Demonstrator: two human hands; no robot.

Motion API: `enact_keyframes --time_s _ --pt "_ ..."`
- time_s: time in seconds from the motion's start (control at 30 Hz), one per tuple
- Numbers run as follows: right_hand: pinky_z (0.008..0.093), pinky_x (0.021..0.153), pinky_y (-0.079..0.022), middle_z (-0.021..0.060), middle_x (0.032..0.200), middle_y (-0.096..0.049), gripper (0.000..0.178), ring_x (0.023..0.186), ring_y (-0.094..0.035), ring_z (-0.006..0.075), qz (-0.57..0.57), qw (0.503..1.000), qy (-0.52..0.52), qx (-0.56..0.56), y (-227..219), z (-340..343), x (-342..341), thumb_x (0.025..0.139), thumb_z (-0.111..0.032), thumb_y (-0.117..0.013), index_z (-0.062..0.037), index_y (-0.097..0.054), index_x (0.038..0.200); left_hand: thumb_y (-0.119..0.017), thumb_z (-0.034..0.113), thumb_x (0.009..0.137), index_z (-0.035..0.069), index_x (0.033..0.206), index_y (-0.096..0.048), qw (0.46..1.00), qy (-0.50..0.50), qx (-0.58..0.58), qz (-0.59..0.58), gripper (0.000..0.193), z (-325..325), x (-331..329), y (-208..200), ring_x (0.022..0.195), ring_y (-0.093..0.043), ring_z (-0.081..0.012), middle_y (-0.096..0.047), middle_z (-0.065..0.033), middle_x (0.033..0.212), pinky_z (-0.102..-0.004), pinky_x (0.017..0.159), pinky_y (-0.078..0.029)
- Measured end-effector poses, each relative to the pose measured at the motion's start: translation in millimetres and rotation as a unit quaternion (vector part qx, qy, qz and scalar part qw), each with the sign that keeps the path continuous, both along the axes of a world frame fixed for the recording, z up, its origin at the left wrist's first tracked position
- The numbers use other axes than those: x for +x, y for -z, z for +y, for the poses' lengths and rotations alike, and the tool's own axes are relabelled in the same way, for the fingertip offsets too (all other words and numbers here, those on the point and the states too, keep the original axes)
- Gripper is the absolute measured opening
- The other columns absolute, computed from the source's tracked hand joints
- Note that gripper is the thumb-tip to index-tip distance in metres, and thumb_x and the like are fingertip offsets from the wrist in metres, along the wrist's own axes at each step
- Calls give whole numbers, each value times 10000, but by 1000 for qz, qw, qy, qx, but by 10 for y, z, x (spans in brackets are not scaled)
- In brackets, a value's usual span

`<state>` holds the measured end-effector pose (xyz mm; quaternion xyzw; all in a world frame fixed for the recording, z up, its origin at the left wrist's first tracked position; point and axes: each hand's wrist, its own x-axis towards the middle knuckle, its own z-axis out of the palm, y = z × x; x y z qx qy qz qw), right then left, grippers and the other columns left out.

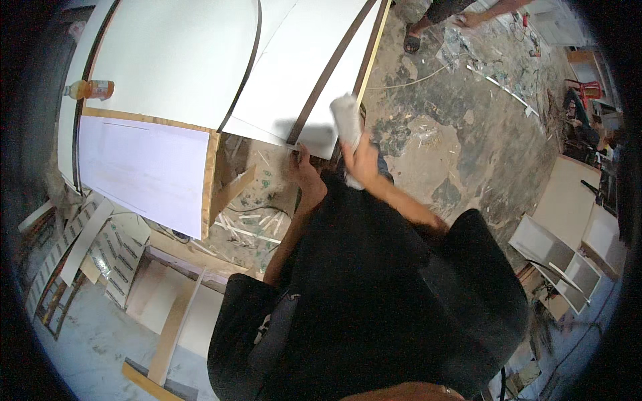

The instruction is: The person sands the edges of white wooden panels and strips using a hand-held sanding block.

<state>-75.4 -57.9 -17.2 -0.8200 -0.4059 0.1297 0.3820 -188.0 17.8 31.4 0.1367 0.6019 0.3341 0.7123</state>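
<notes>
A large white panel (pixel 294 73) lies in front of me, with narrow dark brown strips running across it. My left hand (pixel 310 179) is at the panel's near edge, its fingers closed around the lower end of one dark strip (pixel 328 73). Close by on the right, my right hand (pixel 364 162) grips a pale grey oblong block (pixel 346 115), blurred by motion. The block stands up from the fist, over the panel's near right corner. I cannot make out what it is made of.
A drink bottle (pixel 92 89) lies on the panel's left part. The frame's wooden edge (pixel 211 167) borders an opening with scraps below. A pale cord (pixel 418 81) crosses the stained floor (pixel 428 147). Another person's foot (pixel 412 40) and hand (pixel 468 19) show at the upper right.
</notes>
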Motion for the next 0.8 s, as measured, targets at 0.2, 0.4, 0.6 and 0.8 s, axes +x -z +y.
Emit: enact_keyframes --time_s 0.2,0.4,0.6,0.8 --pt "540 645 -442 279 868 -586 420 764 -582 470 18 974 -187 -124 -182 -327 -229 832 -235 -605 27 -432 1109 -502 261 942 67 1153 -491 975 193 84 72 287 -44 -285 462 875 -579 -162 -564 -69 1065 -312 644 -488" --pt "453 677 -470 243 866 -580 351 781 -599 418 -13 974 -223 -27 -830 66 -123 838 -217 -599 23 -483 1066 -516 357 935 50 1088 -521 991 6 36 -127 342 -92 -214 524 794 -551 -137 -560 -47 906 -334 705 -495" --pt "394 756 -472 262 935 -611 449 876 -618 345 172 970 -162 49 -940 1892 -71 861 -360 -602 33 -532 1066 -571 399 902 72 1077 -539 978 96 32 -182 372 -68 -284 457 931 -566 -191 -609 -67 989 -371 862 -440" --pt "295 669 -500 160 936 -619 461 817 -618 199 394 898 -185 69 -940 3160 -186 875 -270 -610 76 -493 1156 -590 329 903 47 1072 -517 978 139 47 -149 337 -23 -315 490 850 -577 -165 -580 -69 951 -344 811 -471"
